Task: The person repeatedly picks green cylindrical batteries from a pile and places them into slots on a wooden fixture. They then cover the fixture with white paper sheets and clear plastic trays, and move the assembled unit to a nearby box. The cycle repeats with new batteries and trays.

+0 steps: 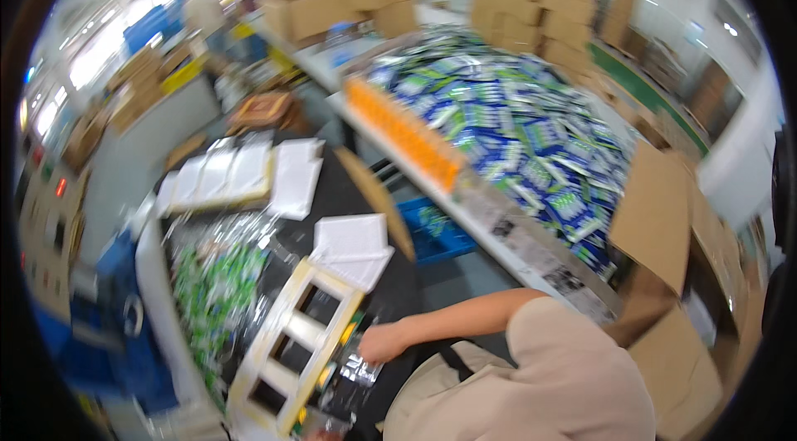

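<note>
A pale frame (285, 329) with three rectangular openings lies tilted on the black round table (332, 179). Beside its right edge, my right hand (383, 344) is closed at the top of a clear plastic package (359, 371). Small yellow and green pieces (326, 374) show along that same edge, partly covered by clear plastic. Only a sliver of my left hand (325, 434) appears at the lower rim, next to another clear plastic piece (320, 420); its fingers are hidden. White cards (353, 246) rest just beyond the frame.
Green-printed clear packs (212, 283) are heaped left of the frame. More white sheets (220, 175) lie at the table's far side. A large pile of blue and green packets (515, 125) fills a bench behind an orange strip (403, 134). Open cardboard boxes (652, 217) stand at right.
</note>
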A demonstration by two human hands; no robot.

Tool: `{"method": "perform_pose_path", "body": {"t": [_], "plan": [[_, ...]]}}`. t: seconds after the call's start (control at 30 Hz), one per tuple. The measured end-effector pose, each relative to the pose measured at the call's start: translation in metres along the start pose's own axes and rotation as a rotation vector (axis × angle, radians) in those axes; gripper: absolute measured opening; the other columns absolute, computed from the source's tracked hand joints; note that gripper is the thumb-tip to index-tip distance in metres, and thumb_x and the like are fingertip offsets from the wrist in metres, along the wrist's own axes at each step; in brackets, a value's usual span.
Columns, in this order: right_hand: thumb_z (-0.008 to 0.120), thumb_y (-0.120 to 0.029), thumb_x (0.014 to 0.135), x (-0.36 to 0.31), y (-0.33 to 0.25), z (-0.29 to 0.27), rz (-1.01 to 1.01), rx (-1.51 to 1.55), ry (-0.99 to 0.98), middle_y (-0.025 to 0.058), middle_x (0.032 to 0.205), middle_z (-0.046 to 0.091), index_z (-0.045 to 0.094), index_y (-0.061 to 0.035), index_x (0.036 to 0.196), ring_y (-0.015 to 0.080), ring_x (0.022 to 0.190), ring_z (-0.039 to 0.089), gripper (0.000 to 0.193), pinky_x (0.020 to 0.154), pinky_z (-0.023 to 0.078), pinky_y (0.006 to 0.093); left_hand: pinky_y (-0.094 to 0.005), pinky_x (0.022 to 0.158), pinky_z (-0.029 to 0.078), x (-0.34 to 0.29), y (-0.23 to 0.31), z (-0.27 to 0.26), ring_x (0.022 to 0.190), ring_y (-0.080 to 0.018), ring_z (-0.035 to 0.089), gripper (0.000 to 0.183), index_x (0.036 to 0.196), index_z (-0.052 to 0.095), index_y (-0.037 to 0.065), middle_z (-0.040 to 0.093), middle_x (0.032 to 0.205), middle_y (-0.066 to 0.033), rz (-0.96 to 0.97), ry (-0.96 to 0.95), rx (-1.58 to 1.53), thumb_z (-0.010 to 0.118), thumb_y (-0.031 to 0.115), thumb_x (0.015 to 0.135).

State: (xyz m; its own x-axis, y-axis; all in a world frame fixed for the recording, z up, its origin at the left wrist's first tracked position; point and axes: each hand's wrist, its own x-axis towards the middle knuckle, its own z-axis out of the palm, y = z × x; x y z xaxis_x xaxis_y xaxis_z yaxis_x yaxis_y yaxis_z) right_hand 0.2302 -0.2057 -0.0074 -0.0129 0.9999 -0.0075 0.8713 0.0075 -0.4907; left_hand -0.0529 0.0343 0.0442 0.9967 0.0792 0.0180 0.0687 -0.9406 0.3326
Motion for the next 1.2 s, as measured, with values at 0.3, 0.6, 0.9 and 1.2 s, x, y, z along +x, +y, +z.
{"method": "perform_pose_path", "body": {"t": [0.3,0.6,0.9,1.2], "plan": [[0.067,-0.017,0.087,-0.031,-0.073,-0.045,0.092,0.219,0.201,0.0057,0.09,0.062,0.066,-0.0099,0.088,0.0254,0.09,0.064,0.007,0.074,0.056,0.0371,-0.0465,0.078,0.052,-0.022,0.055,-0.042,0.085,-0.0391,0.063,0.012,0.093,0.07,0.006,0.068,0.096,-0.0149,-0.087,0.387,-0.027,0.075,0.015,0.086],[0.065,-0.013,0.079,0.09,-0.038,-0.034,-0.11,-0.43,0.52,0.0034,0.09,0.063,0.064,-0.008,0.082,0.0207,0.091,0.062,0.006,0.076,0.05,0.0324,-0.0557,0.112,0.042,0.037,-0.015,-0.012,0.132,-0.0352,0.057,0.011,0.102,0.062,0.004,0.063,0.135,-0.0175,-0.158,0.303,0.335,0.058,0.006,0.092],[0.075,-0.026,0.085,0.089,-0.046,-0.044,-0.057,-0.248,0.562,0.0042,0.097,0.065,0.069,-0.0045,0.1,0.0265,0.103,0.063,0.027,0.088,0.05,0.0461,-0.0617,0.118,0.029,0.057,-0.037,0.027,0.143,-0.0361,0.045,0.024,0.115,0.058,0.001,0.051,0.15,-0.0199,-0.264,0.24,0.17,0.058,0.019,0.098],[0.087,-0.028,0.068,-0.002,-0.044,-0.016,0.079,-0.125,-0.129,0.012,0.094,0.069,0.071,-0.0067,0.093,0.0335,0.095,0.068,0.036,0.078,0.053,0.0456,-0.0687,0.119,0.019,0.066,-0.023,0.009,0.142,-0.032,0.045,0.045,0.121,0.06,0.002,0.053,0.149,-0.0163,-0.399,0.094,0.185,0.066,0.038,0.095]]}}
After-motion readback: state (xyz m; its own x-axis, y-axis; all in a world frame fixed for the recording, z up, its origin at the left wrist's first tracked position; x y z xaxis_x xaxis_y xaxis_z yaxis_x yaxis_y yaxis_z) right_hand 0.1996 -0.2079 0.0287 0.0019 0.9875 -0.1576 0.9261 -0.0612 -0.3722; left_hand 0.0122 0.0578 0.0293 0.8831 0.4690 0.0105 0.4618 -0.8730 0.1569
